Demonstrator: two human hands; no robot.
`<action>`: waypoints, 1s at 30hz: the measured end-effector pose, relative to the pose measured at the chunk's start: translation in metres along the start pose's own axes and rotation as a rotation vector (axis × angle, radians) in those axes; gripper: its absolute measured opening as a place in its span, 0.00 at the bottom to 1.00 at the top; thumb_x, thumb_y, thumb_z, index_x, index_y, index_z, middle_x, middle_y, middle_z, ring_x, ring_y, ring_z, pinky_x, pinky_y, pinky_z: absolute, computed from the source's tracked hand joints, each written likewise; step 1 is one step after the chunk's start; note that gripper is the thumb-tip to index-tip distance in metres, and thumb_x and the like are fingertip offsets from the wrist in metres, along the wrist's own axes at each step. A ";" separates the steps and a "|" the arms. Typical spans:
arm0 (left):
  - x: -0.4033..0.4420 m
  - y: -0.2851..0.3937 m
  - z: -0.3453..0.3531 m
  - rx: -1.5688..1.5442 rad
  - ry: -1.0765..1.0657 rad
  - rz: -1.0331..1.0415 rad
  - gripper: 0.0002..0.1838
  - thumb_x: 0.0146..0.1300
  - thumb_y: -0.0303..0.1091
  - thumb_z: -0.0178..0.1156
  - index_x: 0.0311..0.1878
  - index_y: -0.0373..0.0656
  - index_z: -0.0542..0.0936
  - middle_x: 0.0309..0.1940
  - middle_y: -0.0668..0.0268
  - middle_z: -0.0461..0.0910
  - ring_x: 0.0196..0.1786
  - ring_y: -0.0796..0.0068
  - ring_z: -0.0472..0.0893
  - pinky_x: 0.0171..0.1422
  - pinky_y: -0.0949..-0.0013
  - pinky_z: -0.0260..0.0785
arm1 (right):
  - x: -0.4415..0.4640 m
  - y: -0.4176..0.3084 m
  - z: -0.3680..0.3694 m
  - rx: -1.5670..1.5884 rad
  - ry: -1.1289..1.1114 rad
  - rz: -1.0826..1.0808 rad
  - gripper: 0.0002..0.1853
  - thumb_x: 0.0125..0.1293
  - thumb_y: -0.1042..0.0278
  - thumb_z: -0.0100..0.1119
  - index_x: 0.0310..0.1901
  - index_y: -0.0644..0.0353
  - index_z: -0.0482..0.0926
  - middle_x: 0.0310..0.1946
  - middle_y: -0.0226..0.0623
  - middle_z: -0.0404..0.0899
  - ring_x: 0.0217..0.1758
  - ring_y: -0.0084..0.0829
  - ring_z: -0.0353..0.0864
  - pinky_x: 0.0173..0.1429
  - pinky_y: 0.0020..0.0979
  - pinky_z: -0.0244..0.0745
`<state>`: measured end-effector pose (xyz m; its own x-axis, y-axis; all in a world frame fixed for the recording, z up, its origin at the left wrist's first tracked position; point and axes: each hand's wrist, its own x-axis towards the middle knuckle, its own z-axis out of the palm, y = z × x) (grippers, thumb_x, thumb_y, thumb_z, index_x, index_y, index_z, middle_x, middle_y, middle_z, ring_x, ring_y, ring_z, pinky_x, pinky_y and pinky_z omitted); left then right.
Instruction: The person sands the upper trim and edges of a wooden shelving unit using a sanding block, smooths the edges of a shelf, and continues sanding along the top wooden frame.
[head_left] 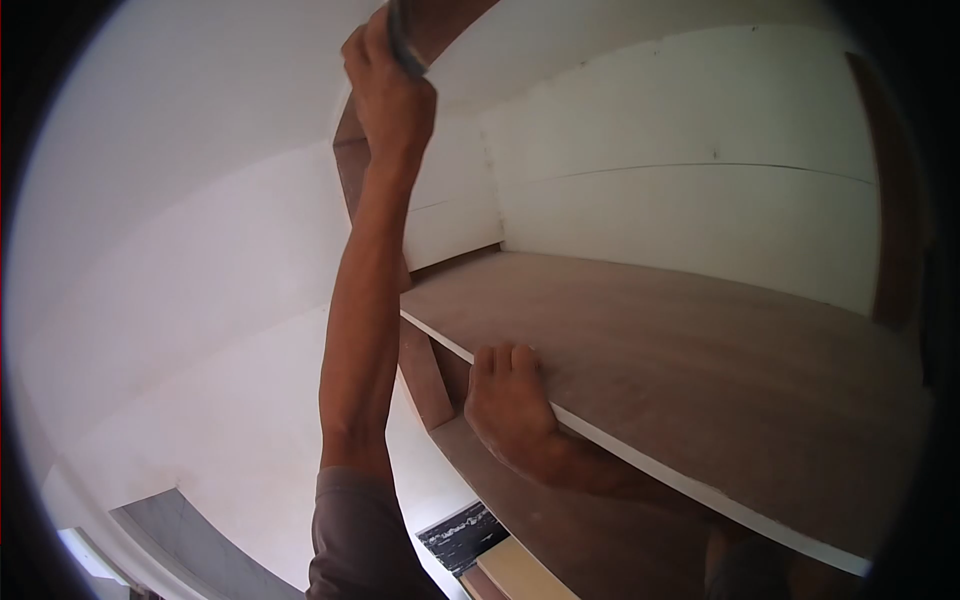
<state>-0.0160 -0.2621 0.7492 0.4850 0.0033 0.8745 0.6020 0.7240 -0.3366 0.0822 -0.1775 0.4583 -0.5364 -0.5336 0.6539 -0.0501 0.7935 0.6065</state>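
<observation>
My left hand [392, 100] is raised high at the top of the view, its fingers bent around a thin dark grey piece [404, 42] with a pale edge. That piece lies against a brown board [450, 22] of the cabinet frame; blur and the frame's edge hide what it is. Lower down, my right hand [510, 405] grips the white front edge of a brown wooden shelf [680, 350], fingertips curled over onto its top. The right forearm passes beneath the shelf, partly in shadow.
Behind the shelf stands a pale back panel [680, 190] with a dark line across it. A brown upright [882, 190] stands at the right. White wall [200, 330] fills the left side. Below are a lower brown board [540, 510] and a black marked panel [462, 537].
</observation>
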 end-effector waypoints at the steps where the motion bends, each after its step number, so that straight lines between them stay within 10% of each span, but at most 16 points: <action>1: -0.006 -0.004 -0.001 0.009 -0.021 -0.055 0.32 0.67 0.19 0.51 0.75 0.43 0.66 0.68 0.49 0.67 0.71 0.45 0.69 0.73 0.47 0.68 | 0.000 -0.002 0.001 0.008 0.000 0.004 0.18 0.67 0.58 0.59 0.44 0.64 0.89 0.38 0.46 0.77 0.44 0.46 0.74 0.52 0.54 0.67; 27: 0.027 0.054 -0.002 0.012 0.030 -0.025 0.28 0.65 0.20 0.50 0.70 0.32 0.71 0.60 0.38 0.74 0.63 0.40 0.76 0.69 0.48 0.70 | -0.005 0.002 -0.001 -0.001 0.043 0.008 0.17 0.65 0.60 0.61 0.43 0.68 0.87 0.36 0.44 0.75 0.41 0.43 0.73 0.53 0.48 0.67; 30: 0.035 0.089 -0.003 -0.016 0.129 0.112 0.30 0.69 0.14 0.50 0.73 0.44 0.65 0.62 0.44 0.67 0.66 0.40 0.72 0.67 0.41 0.72 | -0.004 0.000 -0.001 -0.013 0.044 0.003 0.18 0.66 0.58 0.61 0.44 0.68 0.88 0.35 0.46 0.75 0.40 0.45 0.73 0.53 0.50 0.68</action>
<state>0.0567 -0.1998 0.7483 0.6262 -0.0058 0.7797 0.5492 0.7131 -0.4358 0.0852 -0.1756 0.4568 -0.4986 -0.5436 0.6752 -0.0371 0.7916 0.6099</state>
